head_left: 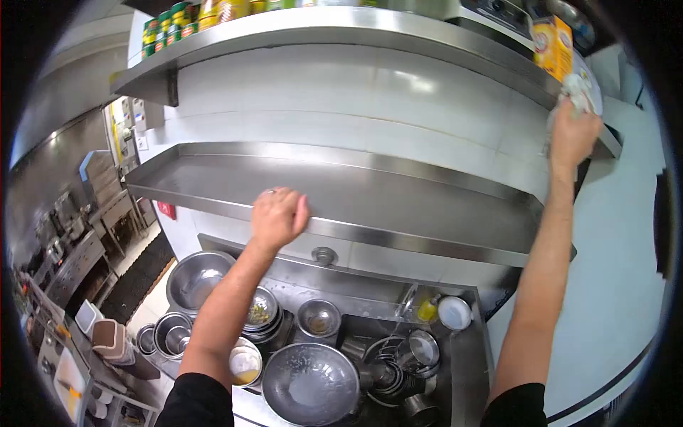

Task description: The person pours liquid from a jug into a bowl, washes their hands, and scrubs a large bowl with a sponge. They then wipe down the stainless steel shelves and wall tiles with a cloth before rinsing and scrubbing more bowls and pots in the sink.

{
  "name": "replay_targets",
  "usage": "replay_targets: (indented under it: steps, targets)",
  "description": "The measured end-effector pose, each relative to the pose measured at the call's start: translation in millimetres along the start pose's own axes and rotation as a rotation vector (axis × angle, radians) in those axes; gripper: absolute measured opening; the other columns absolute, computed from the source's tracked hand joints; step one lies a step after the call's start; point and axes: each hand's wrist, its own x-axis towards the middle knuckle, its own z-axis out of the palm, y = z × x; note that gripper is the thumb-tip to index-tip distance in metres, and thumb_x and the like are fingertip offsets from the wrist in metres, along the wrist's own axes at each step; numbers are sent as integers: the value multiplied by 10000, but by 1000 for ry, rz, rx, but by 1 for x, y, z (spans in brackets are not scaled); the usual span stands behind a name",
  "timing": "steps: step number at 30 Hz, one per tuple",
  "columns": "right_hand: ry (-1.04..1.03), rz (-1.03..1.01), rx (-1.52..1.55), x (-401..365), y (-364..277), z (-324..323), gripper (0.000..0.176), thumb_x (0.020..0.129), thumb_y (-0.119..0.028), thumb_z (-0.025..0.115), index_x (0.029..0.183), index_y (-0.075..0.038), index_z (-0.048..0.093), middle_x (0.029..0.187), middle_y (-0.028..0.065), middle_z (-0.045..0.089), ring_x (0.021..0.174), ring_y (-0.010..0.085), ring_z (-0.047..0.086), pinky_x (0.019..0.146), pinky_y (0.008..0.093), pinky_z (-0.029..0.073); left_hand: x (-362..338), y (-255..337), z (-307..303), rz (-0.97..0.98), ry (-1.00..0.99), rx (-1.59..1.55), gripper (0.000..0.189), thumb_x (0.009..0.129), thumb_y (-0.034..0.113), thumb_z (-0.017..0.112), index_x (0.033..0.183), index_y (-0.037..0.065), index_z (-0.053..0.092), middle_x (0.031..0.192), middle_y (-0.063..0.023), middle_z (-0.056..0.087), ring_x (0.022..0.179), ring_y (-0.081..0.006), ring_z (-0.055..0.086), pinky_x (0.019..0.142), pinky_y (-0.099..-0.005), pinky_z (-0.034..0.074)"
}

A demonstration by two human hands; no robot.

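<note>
My right hand (575, 135) is raised at the upper right, closed around a crumpled white cloth (578, 92). The cloth is at the right end of the upper steel shelf (356, 21), just below an orange and yellow box (553, 46). A pale round plate-like thing (595, 89) shows partly behind the cloth. My left hand (279, 219) grips the front lip of the lower steel shelf (398, 185), its fingers curled over the edge and a ring on one finger. Nothing stands on the visible part of that lower shelf.
Below lies a steel sink (469, 356) crowded with pots and pans. A large metal bowl (311, 384), a smaller bowl (319, 318) and another big bowl (199, 281) stand around it. Several cans (167, 28) line the upper shelf. A white wall panel (619, 249) is at right.
</note>
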Motion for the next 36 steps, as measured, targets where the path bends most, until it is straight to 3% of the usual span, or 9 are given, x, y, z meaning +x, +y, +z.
replay_targets:
  steps: [4, 8, 12, 23, 25, 27, 29, 32, 36]
  targets:
    - [76, -255, 155, -44, -168, 11, 429, 858, -307, 677, 1245, -125, 640, 1131, 168, 590, 1106, 345, 597, 904, 452, 542, -3, -8, -10, 22, -20, -117, 260, 838, 170, 673, 666, 78, 502, 672, -119, 529, 647, -331, 553, 606, -446, 459]
    - [-38, -200, 213, -88, -355, -2, 473, 829, -277, 729, 1261, -132, 603, 1162, 151, 535, 1027, 341, 636, 799, 446, 589, -14, -37, -35, 103, -42, -358, 226, 827, 240, 713, 881, 63, 583, 924, -137, 587, 860, -332, 583, 773, -447, 464]
    - [-82, -176, 216, -112, -501, -7, 487, 820, -280, 744, 1256, -127, 590, 1153, 157, 522, 993, 343, 650, 764, 446, 600, -44, -112, -128, 180, -59, -394, 330, 816, 253, 726, 1071, 68, 630, 1111, -121, 587, 994, -317, 579, 875, -433, 438]
    - [-217, -186, 362, -180, -836, -8, 474, 810, -299, 742, 1243, -155, 616, 1177, 145, 554, 939, 318, 689, 723, 465, 601, -142, -330, -320, -162, 21, -120, 305, 759, 147, 739, 1036, 59, 646, 1062, -116, 623, 962, -306, 587, 848, -411, 431]
    - [-248, -239, 401, -187, -888, -2, 468, 818, -278, 729, 1252, -150, 609, 1144, 152, 579, 949, 332, 687, 733, 471, 603, -159, -345, -341, -204, 26, -103, 297, 754, 135, 738, 1026, 56, 647, 1052, -119, 626, 950, -308, 589, 842, -410, 432]
    - [-334, -69, 719, -200, -935, 11, 337, 932, -247, 551, 1156, 0, 601, 890, 198, 651, 908, 370, 645, 800, 503, 514, -173, -360, -360, -255, 38, -72, 288, 744, 102, 737, 1011, 47, 643, 1039, -137, 628, 949, -319, 594, 842, -410, 436]
    - [-300, -339, 631, -215, -990, 60, 328, 959, -233, 483, 1147, -5, 626, 902, 227, 672, 863, 395, 672, 762, 505, 529, -185, -375, -375, -301, 56, -44, 289, 741, 85, 735, 1009, 43, 638, 1038, -146, 627, 954, -324, 596, 845, -411, 437]
    - [-513, 63, 1119, -200, -1013, 4, 310, 955, -197, 469, 1093, 12, 652, 924, 251, 690, 845, 412, 688, 745, 507, 541, -201, -392, -400, -349, 70, 26, 277, 745, 55, 719, 1005, 37, 625, 1033, -160, 623, 976, -339, 592, 864, -419, 435]
    - [-451, -172, 932, -194, -998, 14, 296, 952, -202, 483, 1061, -3, 673, 948, 257, 698, 866, 413, 691, 772, 505, 552, -239, -413, -439, -455, 23, 86, 252, 786, 33, 688, 1029, 26, 621, 1064, -161, 618, 1015, -335, 586, 917, -422, 443]
